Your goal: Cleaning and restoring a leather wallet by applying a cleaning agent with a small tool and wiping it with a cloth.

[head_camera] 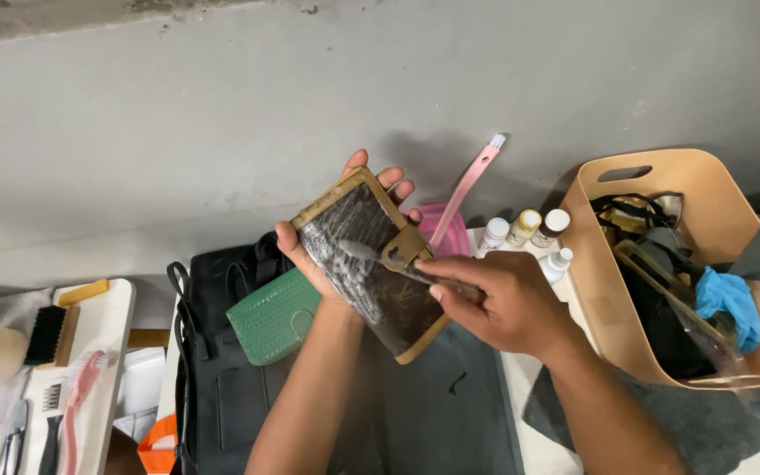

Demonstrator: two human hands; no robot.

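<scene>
Brown wallet (371, 264), long axis tilted from upper left to lower right, is gripped from below by the left hand (327, 255) above the black bag (248, 378), while a small brush (398, 262) is pinched against its face by the right hand (494, 303).

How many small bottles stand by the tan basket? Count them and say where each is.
4: a white-capped bottle, a yellow-capped bottle and a brown bottle in a row; a fourth white bottle nearer the basket. Others may be hidden.
</scene>
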